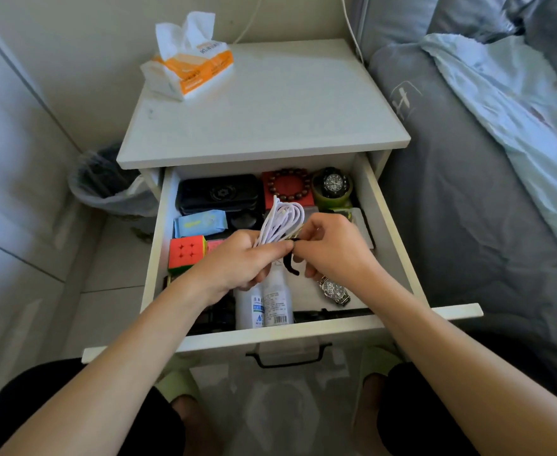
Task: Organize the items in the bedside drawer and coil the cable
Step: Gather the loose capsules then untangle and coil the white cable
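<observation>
Right now the white cable [280, 222] is bunched in loops, long axis running up and away from my left hand [241, 258], which grips its lower end above the open drawer [392, 232]. My right hand [333, 248], touching on the right, pinches a black tie [290, 263] at the bundle's waist; wrapping looks next. Watches, cube, bottles lie below.

Tissue pack [190, 65] on nightstand [270, 110], beside bed [468, 209].
</observation>
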`<state>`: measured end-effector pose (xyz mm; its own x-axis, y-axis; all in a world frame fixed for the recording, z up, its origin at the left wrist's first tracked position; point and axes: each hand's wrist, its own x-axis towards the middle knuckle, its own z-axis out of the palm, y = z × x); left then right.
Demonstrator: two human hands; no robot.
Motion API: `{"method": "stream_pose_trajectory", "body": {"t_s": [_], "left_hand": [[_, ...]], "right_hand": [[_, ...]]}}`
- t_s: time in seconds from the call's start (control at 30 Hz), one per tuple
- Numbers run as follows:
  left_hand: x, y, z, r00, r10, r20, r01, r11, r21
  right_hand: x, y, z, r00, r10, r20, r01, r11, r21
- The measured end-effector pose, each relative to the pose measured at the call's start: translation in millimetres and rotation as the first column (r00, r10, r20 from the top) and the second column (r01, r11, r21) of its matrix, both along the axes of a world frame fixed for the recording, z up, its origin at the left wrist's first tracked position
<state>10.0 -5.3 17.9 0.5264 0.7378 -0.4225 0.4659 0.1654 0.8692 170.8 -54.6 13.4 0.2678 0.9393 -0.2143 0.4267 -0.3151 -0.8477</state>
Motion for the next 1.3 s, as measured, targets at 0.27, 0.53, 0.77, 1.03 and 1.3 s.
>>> {"method": "stream_pose_trajectory", "body": {"t_s": [0.27, 0.53, 0.77, 1.03, 1.3], "left_hand": [[-8, 9, 2, 0.990, 0.071, 0.118, -0.058, 0.992, -0.111], [1, 8, 1, 0.991, 0.072, 0.109, -0.060, 0.992, -0.112], [-11, 19, 3, 0.945, 0.188, 0.267, -0.099, 0.944, -0.313], [-13, 22, 5, 0.909, 0.232, 0.345, -0.036, 0.871, -0.490], [-8, 36, 19, 0.942, 0.241, 0.235, -0.186, 0.954, -0.236]], "right_hand": [[13, -4, -1, 0.990, -0.041, -0.138, 0.050, 0.997, 0.065], [0, -2, -4, 0.984, -0.093, -0.150, 0.111, 0.987, 0.119], [2, -4, -1, 0.955, -0.009, -0.295, 0.058, 0.985, 0.160], [-11, 7, 1, 0.641, -0.008, -0.767, 0.202, 0.966, 0.159], [-5, 57, 37, 0.924, -0.084, -0.373, 0.201, 0.937, 0.287]]}}
